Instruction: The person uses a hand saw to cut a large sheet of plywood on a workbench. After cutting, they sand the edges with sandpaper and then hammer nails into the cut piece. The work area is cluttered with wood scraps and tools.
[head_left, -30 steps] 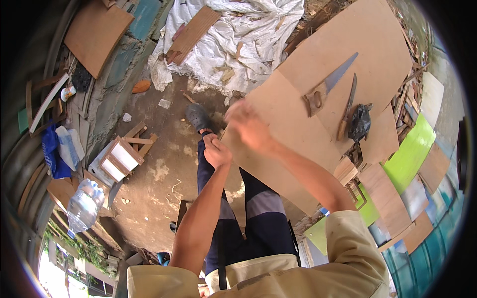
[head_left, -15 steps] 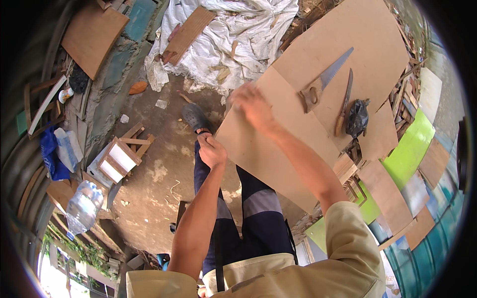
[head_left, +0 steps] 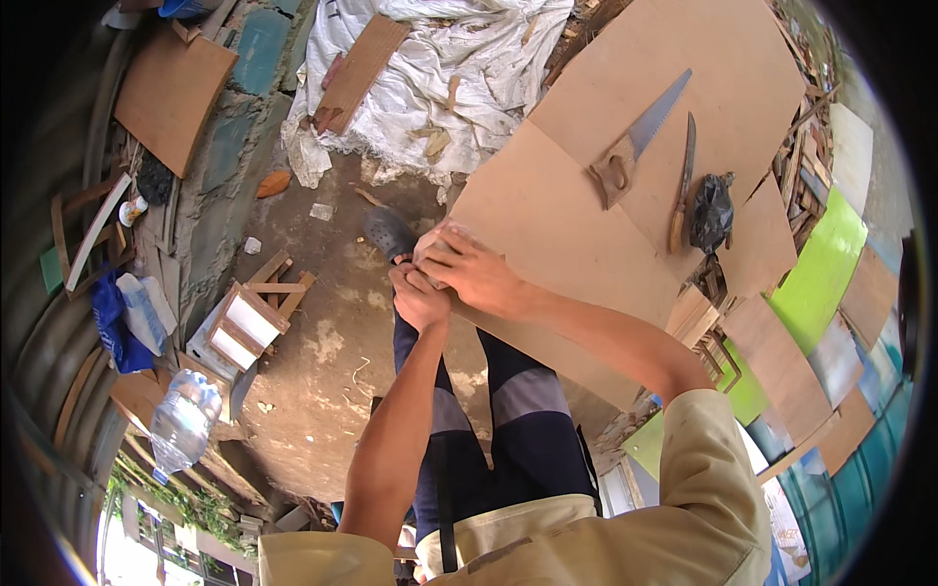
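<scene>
Where the large brown board (head_left: 567, 239) comes to its corner nearest the grey shoe (head_left: 389, 232), the person's two hands meet. The left hand (head_left: 422, 301) is at that corner, its fingers curled in tight; whether it grips the board's edge or something smaller cannot be told, since the fingers hide it. The right hand (head_left: 471, 272) lies over the same corner, just beside the left, its fingers bent and partly closed; what, if anything, they have hold of is hidden too. The board itself reaches forward and to the right of the hands, a straight seam across it. On the board, near that seam, lie a handsaw (head_left: 645, 135), a knife (head_left: 684, 184) with a wooden handle and a black plastic bag (head_left: 711, 213), the knife between the other two. A bright green sheet (head_left: 819, 269) is to the right of the board. Past the board's far left edge a white cloth (head_left: 459, 88) is spread, bearing a wooden plank (head_left: 360, 73). Well apart from the board, to its left, is a clear plastic bottle (head_left: 186, 420).
</scene>
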The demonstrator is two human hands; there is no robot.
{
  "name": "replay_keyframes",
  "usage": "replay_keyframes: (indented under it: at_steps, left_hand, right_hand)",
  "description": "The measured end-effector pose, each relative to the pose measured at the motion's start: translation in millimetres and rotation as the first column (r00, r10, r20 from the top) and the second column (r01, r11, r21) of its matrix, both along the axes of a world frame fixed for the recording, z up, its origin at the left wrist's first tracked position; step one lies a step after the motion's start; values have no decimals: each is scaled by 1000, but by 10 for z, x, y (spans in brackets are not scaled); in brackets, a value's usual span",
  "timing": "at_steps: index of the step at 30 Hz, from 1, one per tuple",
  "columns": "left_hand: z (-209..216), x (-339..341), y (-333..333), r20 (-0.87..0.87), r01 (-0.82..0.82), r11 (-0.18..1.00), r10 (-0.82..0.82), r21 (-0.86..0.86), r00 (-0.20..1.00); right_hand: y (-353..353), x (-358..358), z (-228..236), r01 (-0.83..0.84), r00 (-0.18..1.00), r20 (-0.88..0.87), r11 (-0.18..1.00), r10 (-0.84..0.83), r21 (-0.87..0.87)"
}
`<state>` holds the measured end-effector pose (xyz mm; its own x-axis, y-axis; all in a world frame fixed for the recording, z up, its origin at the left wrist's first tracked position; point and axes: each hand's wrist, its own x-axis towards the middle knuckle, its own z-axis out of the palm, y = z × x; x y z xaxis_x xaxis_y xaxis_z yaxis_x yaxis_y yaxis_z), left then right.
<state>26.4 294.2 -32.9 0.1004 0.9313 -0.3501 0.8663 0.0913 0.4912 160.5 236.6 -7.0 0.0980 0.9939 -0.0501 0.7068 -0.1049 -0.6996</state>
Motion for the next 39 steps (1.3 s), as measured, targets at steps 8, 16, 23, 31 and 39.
replay_keyframes:
  at_steps: [8, 16, 23, 31, 39]
  left_hand:
    - [29, 43, 6, -15, -18, 1000, 18, 19, 1000]
    - [77, 160, -53, -56, -27, 1000, 26, -6, 998]
    - [96, 126, -10, -14, 3, 1000, -3, 2, 1000]
    - [29, 34, -33, -36, 57, 994, -54, 93, 998]
    - [7, 34, 16, -50, 63, 995, -60, 71, 997]
  right_hand:
    - [-15, 225, -246, 110, 992, 81, 988, -101, -108]
    - [43, 705, -602, 281, 918, 349, 930, -189, -235]
    - [4, 816, -602, 253, 963, 128, 959, -237, -131]
    - [-126, 415, -613, 118, 992, 28, 987, -122, 111]
    - [-56, 876, -962, 262, 964, 84, 958, -253, -113]
